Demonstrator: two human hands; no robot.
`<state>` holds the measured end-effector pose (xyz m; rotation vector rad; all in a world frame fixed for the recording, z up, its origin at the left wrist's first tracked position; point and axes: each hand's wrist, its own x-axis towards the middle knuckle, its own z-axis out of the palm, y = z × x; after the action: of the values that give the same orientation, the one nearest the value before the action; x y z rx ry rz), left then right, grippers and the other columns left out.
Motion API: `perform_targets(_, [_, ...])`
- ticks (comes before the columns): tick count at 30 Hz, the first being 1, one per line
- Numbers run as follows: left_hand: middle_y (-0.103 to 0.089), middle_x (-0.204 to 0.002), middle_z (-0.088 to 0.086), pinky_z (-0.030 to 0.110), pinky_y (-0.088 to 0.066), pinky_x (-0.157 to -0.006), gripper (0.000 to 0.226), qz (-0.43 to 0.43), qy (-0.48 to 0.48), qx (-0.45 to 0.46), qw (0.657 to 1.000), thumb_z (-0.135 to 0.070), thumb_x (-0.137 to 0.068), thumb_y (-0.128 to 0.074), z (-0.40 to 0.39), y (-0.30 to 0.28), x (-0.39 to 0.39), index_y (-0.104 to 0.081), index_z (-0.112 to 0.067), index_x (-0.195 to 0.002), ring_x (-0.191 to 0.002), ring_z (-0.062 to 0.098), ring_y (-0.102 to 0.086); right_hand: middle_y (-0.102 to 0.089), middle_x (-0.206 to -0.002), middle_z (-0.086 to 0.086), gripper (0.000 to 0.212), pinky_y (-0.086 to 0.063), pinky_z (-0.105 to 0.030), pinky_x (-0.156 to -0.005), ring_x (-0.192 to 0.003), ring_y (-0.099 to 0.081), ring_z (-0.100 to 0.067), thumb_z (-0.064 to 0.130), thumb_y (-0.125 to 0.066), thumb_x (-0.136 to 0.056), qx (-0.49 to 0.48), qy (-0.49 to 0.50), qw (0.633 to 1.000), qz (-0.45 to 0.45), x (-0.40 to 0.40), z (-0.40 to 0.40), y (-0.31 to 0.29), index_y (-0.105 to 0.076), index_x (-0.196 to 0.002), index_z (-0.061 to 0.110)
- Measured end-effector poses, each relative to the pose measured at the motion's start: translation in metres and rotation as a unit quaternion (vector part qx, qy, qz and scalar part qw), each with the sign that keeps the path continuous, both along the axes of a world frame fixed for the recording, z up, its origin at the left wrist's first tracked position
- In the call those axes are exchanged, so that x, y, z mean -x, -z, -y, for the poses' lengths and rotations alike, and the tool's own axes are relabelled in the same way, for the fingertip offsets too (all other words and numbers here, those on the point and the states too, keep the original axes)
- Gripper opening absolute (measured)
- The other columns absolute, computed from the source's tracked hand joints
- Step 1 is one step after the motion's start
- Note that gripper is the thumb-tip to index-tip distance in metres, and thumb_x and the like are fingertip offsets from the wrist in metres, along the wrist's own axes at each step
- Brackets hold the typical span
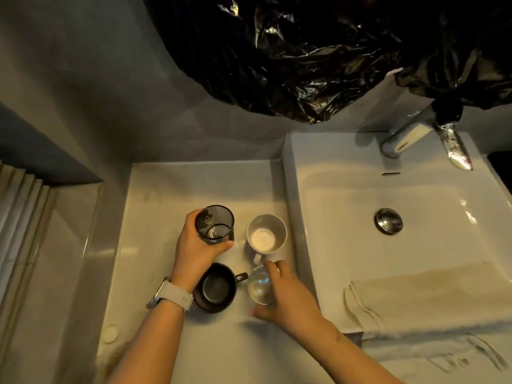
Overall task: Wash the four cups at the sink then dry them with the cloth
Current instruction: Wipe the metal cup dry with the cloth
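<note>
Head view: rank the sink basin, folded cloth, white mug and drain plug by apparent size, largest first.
1. sink basin
2. folded cloth
3. white mug
4. drain plug

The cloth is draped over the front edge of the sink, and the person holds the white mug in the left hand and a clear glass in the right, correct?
Not quite. In the head view the left hand grips the dark glass; the white mug stands untouched on the counter. The cloth does hang over the sink edge, and the right hand holds the clear glass.

Four cups [215,224], two hands [194,246], one cloth [432,295], one sink [346,189].
</note>
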<state>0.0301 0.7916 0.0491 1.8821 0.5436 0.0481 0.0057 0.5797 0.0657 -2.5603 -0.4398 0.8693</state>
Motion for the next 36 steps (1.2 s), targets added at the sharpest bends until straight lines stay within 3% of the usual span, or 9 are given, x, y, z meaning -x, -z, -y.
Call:
perform_targets(5, [-0.057,-0.125,-0.002,0.010,-0.043,-0.083,0.084,-0.002,-0.009,0.009,1.000,-0.007,-0.061,-0.092,-0.003,0.001,0.003,-0.045,-0.024,-0.129,-0.115,0.016,-0.055,-0.048,-0.127,0.003,0.076,-0.047,-0.027,-0.084,-0.108,-0.055,-0.020,0.046,-0.072,-0.072,0.003,0.009,0.999,0.035,-0.001,0.001,-0.009,-0.036,-0.136,0.027])
perform_targets(12, [-0.056,-0.123,-0.003,0.007,-0.043,-0.085,0.084,0.044,-0.015,-0.019,0.999,-0.004,-0.060,-0.092,-0.009,-0.012,-0.021,-0.047,-0.018,-0.129,-0.112,0.014,-0.054,-0.052,-0.125,0.009,0.079,-0.048,-0.020,-0.085,-0.106,-0.057,-0.013,0.050,-0.078,-0.069,-0.089,0.044,0.990,0.102,-0.053,0.009,-0.093,-0.043,-0.137,0.028])
perform_targets(15, [-0.047,-0.125,-0.002,0.018,-0.042,-0.096,0.083,0.057,-0.018,-0.044,0.997,-0.005,-0.058,-0.092,-0.007,-0.014,-0.040,-0.049,-0.016,-0.129,-0.113,0.013,-0.050,-0.049,-0.128,0.005,0.079,-0.051,-0.026,-0.083,-0.104,-0.058,-0.019,0.046,-0.079,-0.069,-0.073,0.029,0.986,0.150,-0.097,-0.003,-0.106,-0.043,-0.136,0.026])
perform_targets(18, [-0.039,-0.123,-0.003,0.018,-0.036,-0.098,0.086,0.045,-0.013,-0.065,0.997,-0.005,-0.055,-0.093,-0.006,-0.008,-0.063,-0.050,-0.013,-0.129,-0.111,0.012,-0.047,-0.044,-0.129,0.000,0.079,-0.052,-0.033,-0.081,-0.102,-0.058,-0.024,0.048,-0.078,-0.069,-0.032,-0.002,0.980,0.195,-0.143,-0.022,-0.091,-0.044,-0.136,0.022])
perform_targets(20, [-0.041,-0.121,-0.002,0.020,-0.038,-0.095,0.085,0.033,-0.006,-0.073,0.997,-0.008,-0.054,-0.094,-0.005,0.000,-0.078,-0.052,-0.011,-0.128,-0.111,0.016,-0.050,-0.047,-0.130,-0.002,0.079,-0.050,-0.035,-0.085,-0.112,-0.053,-0.025,0.048,-0.077,-0.070,0.021,-0.036,0.976,0.215,-0.170,-0.032,-0.074,-0.044,-0.136,0.020])
perform_targets(26, [-0.062,-0.120,0.005,0.046,-0.051,-0.095,0.086,0.004,0.005,-0.087,0.996,-0.026,-0.042,-0.091,0.001,0.032,-0.127,-0.060,-0.018,-0.122,-0.111,0.028,-0.060,-0.053,-0.129,-0.005,0.061,-0.040,-0.030,-0.092,-0.120,-0.046,-0.028,0.051,-0.066,-0.078,0.124,-0.145,0.951,0.244,-0.215,-0.046,-0.017,-0.053,-0.128,0.018])
perform_targets(30, [-0.067,-0.112,0.010,0.041,-0.054,-0.089,0.075,0.001,-0.007,-0.113,0.994,-0.022,-0.045,-0.091,0.007,0.058,-0.156,-0.065,-0.011,-0.115,-0.102,0.030,-0.064,-0.053,-0.131,-0.006,0.054,-0.035,-0.031,-0.098,-0.120,-0.046,-0.028,0.046,-0.063,-0.078,0.144,-0.151,0.950,0.233,-0.238,-0.048,-0.002,-0.056,-0.122,0.017])
perform_targets(33, [-0.066,-0.118,0.011,0.041,-0.050,-0.094,0.071,-0.006,0.008,-0.118,0.993,-0.015,-0.052,-0.092,0.011,0.059,-0.174,-0.065,-0.010,-0.117,-0.109,0.030,-0.062,-0.045,-0.140,-0.011,0.047,-0.030,-0.035,-0.106,-0.128,-0.039,-0.034,0.038,-0.065,-0.080,0.156,-0.149,0.954,0.209,-0.258,-0.054,-0.007,-0.058,-0.122,0.019])
perform_targets(36, [-0.062,-0.125,0.014,0.042,-0.047,-0.100,0.072,-0.007,0.004,-0.116,0.993,-0.009,-0.057,-0.090,0.016,0.058,-0.191,-0.061,-0.009,-0.123,-0.117,0.032,-0.058,-0.038,-0.145,-0.012,0.054,-0.029,-0.036,-0.109,-0.133,-0.035,-0.034,0.033,-0.066,-0.082,0.163,-0.147,0.953,0.206,-0.270,-0.059,-0.011,-0.052,-0.132,0.016])
